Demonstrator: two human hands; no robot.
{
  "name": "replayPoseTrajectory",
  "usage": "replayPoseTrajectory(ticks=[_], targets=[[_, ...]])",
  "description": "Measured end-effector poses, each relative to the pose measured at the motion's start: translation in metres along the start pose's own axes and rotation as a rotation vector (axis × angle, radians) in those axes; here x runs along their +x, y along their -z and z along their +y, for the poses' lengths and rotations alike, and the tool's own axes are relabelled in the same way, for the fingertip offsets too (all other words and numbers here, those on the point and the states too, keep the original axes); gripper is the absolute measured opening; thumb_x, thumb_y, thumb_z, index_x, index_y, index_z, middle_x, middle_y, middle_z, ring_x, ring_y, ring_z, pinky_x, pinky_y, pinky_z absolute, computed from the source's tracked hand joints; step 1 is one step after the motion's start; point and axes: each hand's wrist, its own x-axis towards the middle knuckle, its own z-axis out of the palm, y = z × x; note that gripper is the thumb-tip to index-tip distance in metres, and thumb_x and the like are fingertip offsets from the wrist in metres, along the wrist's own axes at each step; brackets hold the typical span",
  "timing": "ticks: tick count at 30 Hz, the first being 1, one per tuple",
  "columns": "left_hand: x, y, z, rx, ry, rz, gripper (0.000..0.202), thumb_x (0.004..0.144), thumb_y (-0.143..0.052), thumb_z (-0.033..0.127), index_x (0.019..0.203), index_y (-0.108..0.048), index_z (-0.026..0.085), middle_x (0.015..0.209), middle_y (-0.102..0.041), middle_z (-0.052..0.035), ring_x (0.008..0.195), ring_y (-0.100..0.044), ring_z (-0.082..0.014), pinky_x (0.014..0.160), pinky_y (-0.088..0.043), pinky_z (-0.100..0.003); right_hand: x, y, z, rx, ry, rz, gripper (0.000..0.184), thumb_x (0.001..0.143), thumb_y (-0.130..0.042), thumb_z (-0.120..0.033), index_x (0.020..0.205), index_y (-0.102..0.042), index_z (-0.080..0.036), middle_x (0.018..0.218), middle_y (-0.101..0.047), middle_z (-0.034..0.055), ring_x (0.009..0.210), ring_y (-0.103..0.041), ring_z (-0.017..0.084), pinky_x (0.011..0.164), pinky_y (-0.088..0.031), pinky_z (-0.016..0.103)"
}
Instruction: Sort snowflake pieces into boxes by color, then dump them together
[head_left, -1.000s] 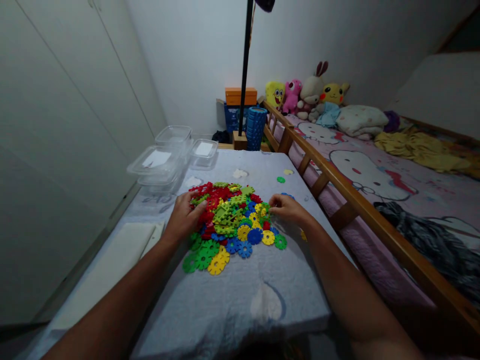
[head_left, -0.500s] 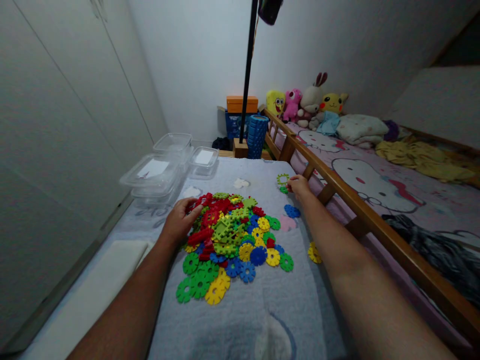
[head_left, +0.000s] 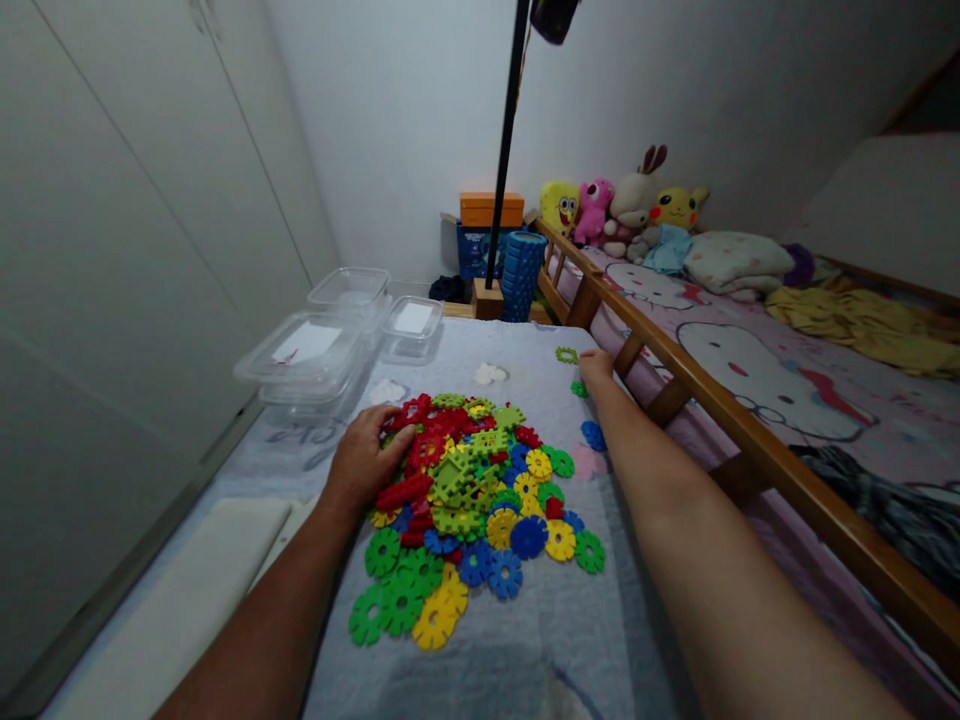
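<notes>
A heap of plastic building pieces [head_left: 457,475] lies on the cloth: red bars, yellow-green squares, and blue, yellow and green notched discs. At the heap's left side, my left hand [head_left: 367,450] rests against the red pieces, thumb apart from the fingers and gripping none that I can see. My right hand [head_left: 597,368] is at the far right edge of the table, fingers drawn together, with nothing visible in them. Just left of it, a yellow-green square frame piece [head_left: 567,355] lies flat, apart from the hand. A small green disc [head_left: 579,388] and a blue disc [head_left: 593,435] lie nearer me.
Clear plastic boxes [head_left: 307,360] with lids stand at the far left. A white board [head_left: 210,560] lies left of my left forearm. The wooden bed rail [head_left: 675,370] runs along the right side. A black pole [head_left: 506,150] on a wooden block rises beyond the table.
My right hand has come away from the yellow-green frame piece, which now lies flat. My left hand stays at the heap, and the view has shifted slightly.
</notes>
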Motion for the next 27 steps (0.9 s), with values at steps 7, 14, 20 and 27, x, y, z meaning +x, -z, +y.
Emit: replayPoseTrajectory(ticks=[7, 14, 20, 27], targets=[[0.0, 0.001, 0.001, 0.001, 0.0, 0.01, 0.048, 0.085, -0.054, 0.06, 0.11, -0.066, 0.022, 0.12, -0.068, -0.0117, 0.115, -0.063, -0.0302, 0.107, -0.049, -0.046, -0.014, -0.002, -0.002, -0.098, 0.139, -0.092, 0.019, 0.077, -0.061, -0.011, 0.081, -0.077, -0.021, 0.103, -0.079, 0.007, 0.116, -0.065, 0.025, 0.102, -0.046, 0.035], [0.0, 0.002, 0.001, 0.012, 0.002, 0.001, 0.049, 0.085, -0.054, 0.06, 0.111, -0.067, 0.02, 0.118, -0.068, -0.0119, 0.113, -0.064, -0.0298, 0.106, -0.049, -0.045, -0.022, 0.01, -0.007, -0.115, 0.215, -0.139, 0.02, 0.078, -0.061, -0.013, 0.084, -0.078, -0.022, 0.111, -0.078, 0.0073, 0.125, -0.059, 0.027, 0.108, -0.04, 0.036], [0.002, -0.002, -0.004, 0.021, -0.001, 0.026, 0.049, 0.084, -0.056, 0.06, 0.109, -0.068, 0.02, 0.12, -0.068, -0.0128, 0.117, -0.062, -0.0307, 0.11, -0.046, -0.047, -0.052, 0.02, -0.022, -0.018, 0.305, -0.233, 0.022, 0.078, -0.061, -0.013, 0.092, -0.077, -0.019, 0.103, -0.077, 0.0062, 0.101, -0.067, 0.021, 0.093, -0.049, 0.031], [0.001, -0.003, -0.002, 0.008, 0.016, 0.052, 0.049, 0.085, -0.055, 0.06, 0.111, -0.068, 0.02, 0.124, -0.066, -0.0136, 0.121, -0.059, -0.0312, 0.112, -0.044, -0.048, -0.119, 0.021, -0.044, 0.208, 0.412, -0.819, 0.03, 0.07, -0.081, -0.024, 0.099, -0.077, -0.02, 0.087, -0.074, 0.0006, 0.071, -0.061, 0.013, 0.064, -0.047, 0.022]])
